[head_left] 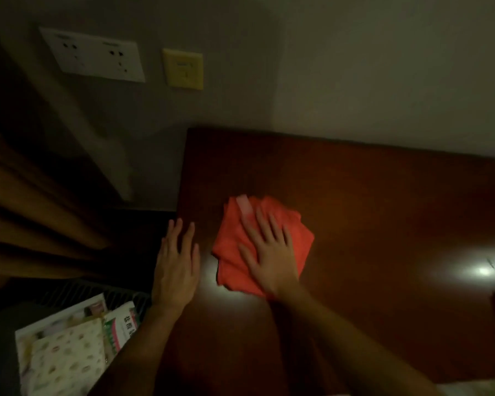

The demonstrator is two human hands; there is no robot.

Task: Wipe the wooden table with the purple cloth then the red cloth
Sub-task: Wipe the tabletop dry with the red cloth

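A folded red cloth lies flat on the dark wooden table, near its left edge. My right hand presses on the cloth, palm down and fingers spread. A pale label shows at the cloth's far edge. My left hand rests flat at the table's left edge, fingers together, holding nothing. No purple cloth is in view.
A grey wall with a white socket plate and a yellow plate stands behind the table. A brown curtain hangs at the left. Paper packets lie in a wire basket at the lower left. A lamp glare shines on the table's right.
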